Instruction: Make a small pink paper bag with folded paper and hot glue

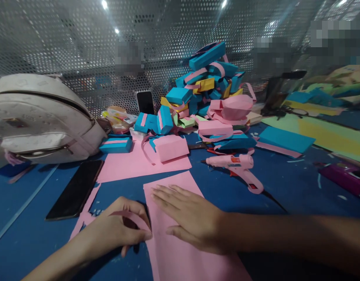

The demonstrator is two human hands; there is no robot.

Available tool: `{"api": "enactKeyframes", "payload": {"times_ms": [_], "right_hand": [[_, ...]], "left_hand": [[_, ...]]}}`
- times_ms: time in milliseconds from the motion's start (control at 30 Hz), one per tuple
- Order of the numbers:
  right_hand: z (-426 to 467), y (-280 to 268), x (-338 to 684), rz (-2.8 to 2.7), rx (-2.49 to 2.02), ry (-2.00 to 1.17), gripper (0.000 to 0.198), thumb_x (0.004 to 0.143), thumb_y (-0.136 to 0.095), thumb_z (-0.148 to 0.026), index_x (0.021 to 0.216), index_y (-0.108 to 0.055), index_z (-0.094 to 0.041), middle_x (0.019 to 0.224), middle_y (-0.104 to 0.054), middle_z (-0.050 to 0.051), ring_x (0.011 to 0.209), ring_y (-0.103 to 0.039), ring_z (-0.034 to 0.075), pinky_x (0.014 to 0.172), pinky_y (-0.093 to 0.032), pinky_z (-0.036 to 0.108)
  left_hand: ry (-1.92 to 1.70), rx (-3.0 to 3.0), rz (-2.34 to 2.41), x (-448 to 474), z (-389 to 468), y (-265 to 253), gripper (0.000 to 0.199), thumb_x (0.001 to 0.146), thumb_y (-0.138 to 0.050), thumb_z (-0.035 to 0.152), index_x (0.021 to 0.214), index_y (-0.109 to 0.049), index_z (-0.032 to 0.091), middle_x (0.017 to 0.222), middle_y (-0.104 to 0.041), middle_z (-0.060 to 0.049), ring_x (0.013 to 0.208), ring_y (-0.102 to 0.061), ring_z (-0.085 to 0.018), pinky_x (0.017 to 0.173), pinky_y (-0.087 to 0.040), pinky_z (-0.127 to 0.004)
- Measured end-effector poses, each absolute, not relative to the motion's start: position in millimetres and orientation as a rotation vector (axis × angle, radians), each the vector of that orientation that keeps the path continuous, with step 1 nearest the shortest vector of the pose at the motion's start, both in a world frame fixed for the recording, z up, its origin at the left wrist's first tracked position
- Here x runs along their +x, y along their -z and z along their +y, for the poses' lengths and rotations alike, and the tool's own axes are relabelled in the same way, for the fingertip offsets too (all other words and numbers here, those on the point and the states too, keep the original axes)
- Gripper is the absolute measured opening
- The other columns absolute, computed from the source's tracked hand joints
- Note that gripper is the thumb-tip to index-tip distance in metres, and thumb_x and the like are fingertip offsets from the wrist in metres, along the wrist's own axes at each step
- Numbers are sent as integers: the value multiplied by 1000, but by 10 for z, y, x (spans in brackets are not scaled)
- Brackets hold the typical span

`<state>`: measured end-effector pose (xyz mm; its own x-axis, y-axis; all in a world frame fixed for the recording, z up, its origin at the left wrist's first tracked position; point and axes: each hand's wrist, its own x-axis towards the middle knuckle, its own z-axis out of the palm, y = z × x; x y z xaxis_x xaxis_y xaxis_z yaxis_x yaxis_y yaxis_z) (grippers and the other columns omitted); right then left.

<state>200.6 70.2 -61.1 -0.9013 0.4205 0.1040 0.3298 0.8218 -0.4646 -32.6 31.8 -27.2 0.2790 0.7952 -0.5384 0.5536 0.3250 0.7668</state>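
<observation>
A pink paper sheet (180, 261) lies on the blue table in front of me. My right hand (194, 220) rests flat on it, fingers stretched out toward its far left part. At the sheet's left edge, my left hand (118, 226) is closed in a pinch on a narrow pink paper strip (134, 218), which curls back over the fingers. Whether the strip is still joined to the sheet at my fingertips I cannot tell. Beyond my right hand lies a pink hot glue gun (241, 168), its nozzle pointing left.
Left are a black phone (76, 191), pink paper scraps (84, 216) and a white backpack (42, 117). Behind lie another pink sheet (118, 166), a pink paper box (171, 148) and a pile of coloured paper boxes (180, 95). A purple object (344, 175) sits right.
</observation>
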Motion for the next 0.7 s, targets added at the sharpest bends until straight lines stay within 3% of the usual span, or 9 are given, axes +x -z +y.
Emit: {"api": "enactKeyframes", "payload": {"times_ms": [133,400,567,700], "right_hand": [[704,628,2017,-2807,-585,-655,64,102,-33,-46,152,-22,-9,159,-15,12,148,-6,20,123,-6,40],[686,640,2026,-2777,-563,-560,63,102,-34,-45,152,-23,-8,159,-18,12,148,-8,20,123,-11,39],[679,640,2041,-2768,-541,-516,62,102,-34,-43,151,-24,-7,158,-20,13,148,-9,20,122,-14,40],[674,622,2050,-2761,-530,-471,60,103,-32,-42,150,-27,-5,157,-23,13,148,-10,19,123,-12,39]], "left_hand": [[-231,1333,1340,-343,282,312,22,73,-71,35,68,-64,15,51,-59,5,37,-51,-6,41,-32,-16],[-145,1324,1489,-323,225,249,32,70,-73,39,61,-51,17,42,-48,9,34,-36,-3,37,-22,-16],[-166,1288,1499,-310,223,261,27,69,-71,37,73,-54,18,50,-47,9,38,-39,-5,33,-28,-15],[-168,1322,1470,-283,226,238,20,68,-70,30,68,-55,17,46,-43,10,37,-35,-4,32,-28,-13]]}}
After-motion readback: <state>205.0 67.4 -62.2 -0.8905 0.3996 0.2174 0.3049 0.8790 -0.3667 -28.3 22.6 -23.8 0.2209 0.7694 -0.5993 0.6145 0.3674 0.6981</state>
